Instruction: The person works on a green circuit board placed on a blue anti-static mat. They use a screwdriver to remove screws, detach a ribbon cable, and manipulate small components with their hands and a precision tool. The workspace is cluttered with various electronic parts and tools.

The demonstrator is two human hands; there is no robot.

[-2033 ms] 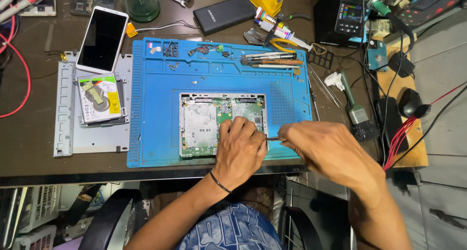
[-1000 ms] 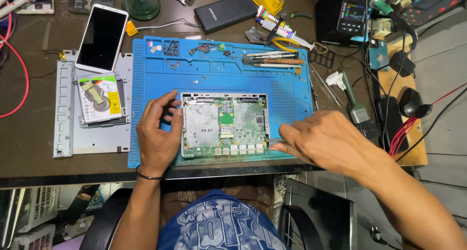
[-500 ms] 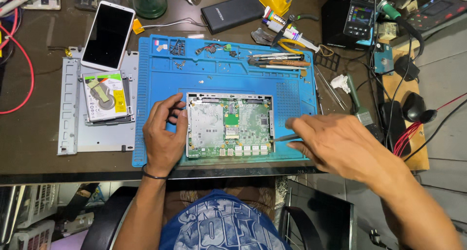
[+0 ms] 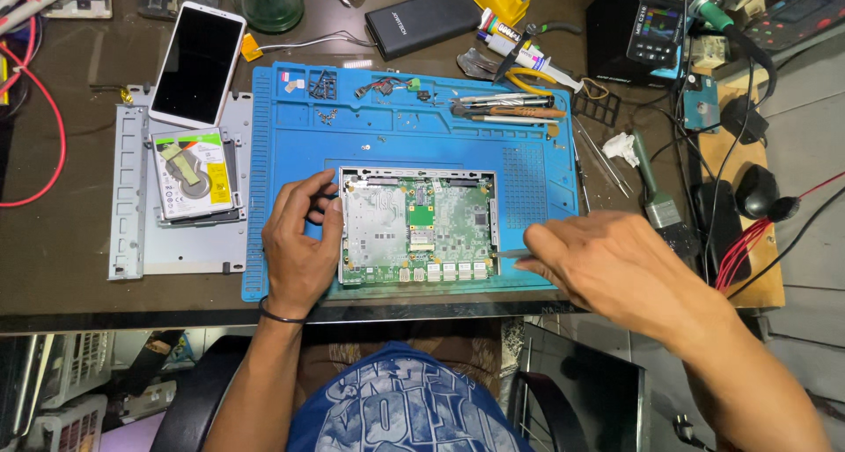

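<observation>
Hands on the open circuit board (image 4: 415,226), centre frame.
Left hand (image 4: 297,241) steadies its edge, grip loose; right hand (image 4: 607,263) pinches a thin tool (image 4: 509,254); a slip might scratch components.

Phone (image 4: 196,63): up & left of left hand (image 4: 299,241), off the mat, white frame, tall rect screen, dark/blank.

Drive (image 4: 192,172): just left of left hand, on a grey bracket. White rect label w/ green top edge, yellow strip down the right side, yellowish tape across.

Power bank (image 4: 424,21): far up between both hands, black slab, small pale marking near one end.

Meter (image 4: 658,25): well above right hand (image 4: 616,263), black box, small screen lit blue-green.

Syringe tube (image 4: 528,56): above right hand, white label w/ dark print.
</observation>
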